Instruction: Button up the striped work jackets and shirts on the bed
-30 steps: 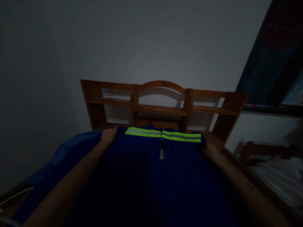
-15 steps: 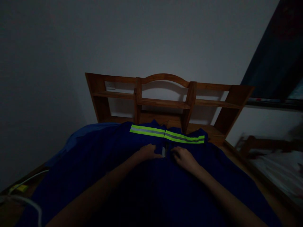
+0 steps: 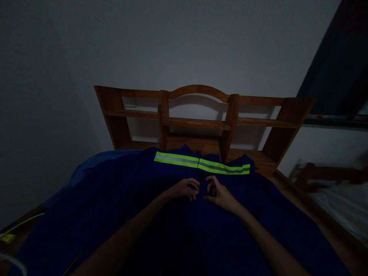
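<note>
A dark blue jacket [image 3: 230, 230] lies spread out before me, with a yellow-green and silver reflective strip [image 3: 176, 159] across its chest. Over the jacket's front seam, just below the strip, my two hands face each other a small gap apart. My left hand [image 3: 185, 188] has bent fingers with a gap between them, tips close to the seam. My right hand [image 3: 221, 195] is curved, its thumb and forefinger apart, on the other side of the seam. Nothing shows between the fingers of either hand. Dim light hides whether the fingertips touch the cloth.
A wooden headboard with shelves [image 3: 198, 123] stands behind the jacket against a pale wall [image 3: 184, 46]. Lighter blue cloth [image 3: 86, 163] lies at the left. A white cable [image 3: 25, 222] and a yellow object [image 3: 8, 238] are at lower left; pale bedding [image 3: 345, 203] is at right.
Both hands have shifted slightly at the seam and their fingers are now more curved and apart. A pale patch between them earlier is now mostly out of sight. The view has moved a little.
</note>
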`<state>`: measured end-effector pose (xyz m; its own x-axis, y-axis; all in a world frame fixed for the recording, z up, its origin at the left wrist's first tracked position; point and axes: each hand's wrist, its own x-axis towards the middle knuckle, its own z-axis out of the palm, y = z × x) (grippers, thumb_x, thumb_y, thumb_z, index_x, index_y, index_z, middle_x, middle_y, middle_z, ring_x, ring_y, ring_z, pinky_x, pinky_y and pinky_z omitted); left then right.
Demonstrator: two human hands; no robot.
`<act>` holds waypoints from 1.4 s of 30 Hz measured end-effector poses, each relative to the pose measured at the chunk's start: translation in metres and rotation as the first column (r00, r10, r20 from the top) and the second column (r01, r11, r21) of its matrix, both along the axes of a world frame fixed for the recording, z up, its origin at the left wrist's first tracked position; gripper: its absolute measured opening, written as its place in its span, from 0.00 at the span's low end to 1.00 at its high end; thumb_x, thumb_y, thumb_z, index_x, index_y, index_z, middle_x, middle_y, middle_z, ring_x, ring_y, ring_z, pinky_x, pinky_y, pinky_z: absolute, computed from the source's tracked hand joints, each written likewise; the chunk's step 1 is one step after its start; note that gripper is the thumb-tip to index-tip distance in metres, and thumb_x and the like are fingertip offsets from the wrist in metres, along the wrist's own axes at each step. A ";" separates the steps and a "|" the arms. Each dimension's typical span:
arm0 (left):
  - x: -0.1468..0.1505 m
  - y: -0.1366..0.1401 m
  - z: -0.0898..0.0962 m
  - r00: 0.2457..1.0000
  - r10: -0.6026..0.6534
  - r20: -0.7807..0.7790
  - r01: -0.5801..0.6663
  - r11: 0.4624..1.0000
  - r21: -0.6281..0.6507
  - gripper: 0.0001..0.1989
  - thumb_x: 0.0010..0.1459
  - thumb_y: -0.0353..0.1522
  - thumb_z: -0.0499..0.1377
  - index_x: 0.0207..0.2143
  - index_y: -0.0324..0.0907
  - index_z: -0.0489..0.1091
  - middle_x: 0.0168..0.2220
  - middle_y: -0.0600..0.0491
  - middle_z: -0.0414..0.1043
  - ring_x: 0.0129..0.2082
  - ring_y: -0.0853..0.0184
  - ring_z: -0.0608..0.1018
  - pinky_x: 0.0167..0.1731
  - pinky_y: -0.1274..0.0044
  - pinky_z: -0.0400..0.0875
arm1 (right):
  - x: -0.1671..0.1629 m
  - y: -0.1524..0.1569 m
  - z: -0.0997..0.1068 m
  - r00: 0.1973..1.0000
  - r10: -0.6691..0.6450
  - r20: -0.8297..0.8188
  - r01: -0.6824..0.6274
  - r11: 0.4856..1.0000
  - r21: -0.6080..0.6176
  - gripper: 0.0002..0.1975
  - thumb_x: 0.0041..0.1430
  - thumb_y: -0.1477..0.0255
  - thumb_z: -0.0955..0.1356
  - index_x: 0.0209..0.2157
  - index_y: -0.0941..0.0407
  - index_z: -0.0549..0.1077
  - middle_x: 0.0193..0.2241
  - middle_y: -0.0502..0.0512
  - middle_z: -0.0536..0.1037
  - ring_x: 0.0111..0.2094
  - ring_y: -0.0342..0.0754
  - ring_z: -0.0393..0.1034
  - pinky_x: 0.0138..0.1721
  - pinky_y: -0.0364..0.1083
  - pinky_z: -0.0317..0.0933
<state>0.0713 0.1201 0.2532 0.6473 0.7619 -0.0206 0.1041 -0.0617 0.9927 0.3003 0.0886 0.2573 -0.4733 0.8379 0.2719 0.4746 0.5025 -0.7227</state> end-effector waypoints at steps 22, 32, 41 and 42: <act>-0.007 -0.004 -0.019 0.901 0.306 -0.307 -0.187 0.913 0.362 0.11 0.44 0.38 0.63 0.27 0.40 0.69 0.21 0.57 0.70 0.22 0.71 0.72 0.22 0.82 0.61 | -0.010 -0.007 -0.001 0.957 -0.075 0.281 -0.007 0.960 0.279 0.15 0.58 0.75 0.62 0.45 0.50 0.74 0.36 0.53 0.70 0.34 0.44 0.67 0.36 0.42 0.60; 0.026 -0.005 0.011 0.889 0.419 0.188 -0.363 0.892 -0.271 0.20 0.36 0.37 0.70 0.28 0.34 0.68 0.23 0.51 0.73 0.24 0.70 0.76 0.31 0.75 0.71 | 0.000 0.014 -0.002 0.944 -0.031 -0.327 0.039 0.999 0.017 0.13 0.57 0.66 0.66 0.42 0.53 0.76 0.38 0.55 0.72 0.37 0.45 0.67 0.34 0.42 0.61; 0.031 -0.016 -0.026 0.916 0.366 0.167 -0.374 0.927 0.024 0.10 0.45 0.31 0.62 0.32 0.36 0.69 0.27 0.51 0.75 0.28 0.67 0.78 0.33 0.74 0.73 | -0.005 0.007 0.001 0.964 -0.010 -0.265 0.019 0.999 0.033 0.11 0.56 0.66 0.66 0.39 0.55 0.77 0.36 0.55 0.74 0.36 0.45 0.68 0.36 0.44 0.62; 0.031 -0.017 -0.025 0.916 0.368 0.158 -0.383 0.921 0.071 0.08 0.46 0.30 0.60 0.32 0.37 0.69 0.28 0.52 0.75 0.29 0.67 0.78 0.33 0.75 0.73 | -0.007 0.006 0.000 0.972 -0.006 -0.235 0.018 0.999 0.049 0.11 0.57 0.67 0.66 0.39 0.55 0.77 0.36 0.55 0.74 0.36 0.45 0.68 0.36 0.44 0.62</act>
